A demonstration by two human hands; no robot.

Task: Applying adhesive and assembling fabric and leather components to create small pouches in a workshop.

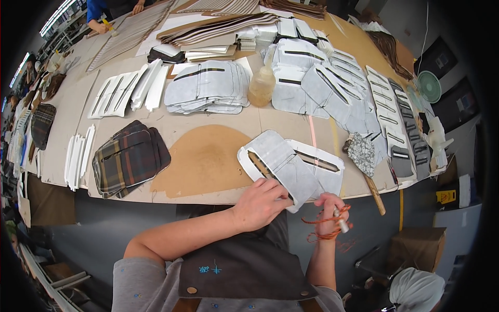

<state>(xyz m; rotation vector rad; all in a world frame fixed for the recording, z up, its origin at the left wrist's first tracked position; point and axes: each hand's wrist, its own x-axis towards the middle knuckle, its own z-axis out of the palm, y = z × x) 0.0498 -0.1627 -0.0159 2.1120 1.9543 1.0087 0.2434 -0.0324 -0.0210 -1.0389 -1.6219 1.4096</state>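
At the table's front edge, my left hand (263, 204) pinches the near edge of a pale grey cloth panel (280, 165) with a long slot in it. This panel partly overlaps a second slotted panel (328, 182) to its right. My right hand (328, 212) is closed just right of the held panel's corner. A small pale tool (342, 220), its kind unclear, lies against that hand, with orange cord (314, 238) looped around hand and wrist. Whether the fingertips also pinch a thread is too small to tell. Loose dark threads lie on the panels.
Left are a plaid cloth stack (132, 158) and a tan board (208, 156). Beyond stand panel stacks (208, 86) and a glue bottle (262, 86). A wooden-handled tool with a speckled head (361, 153) overhangs the edge at right. Another person's hand (99, 27) works at far left.
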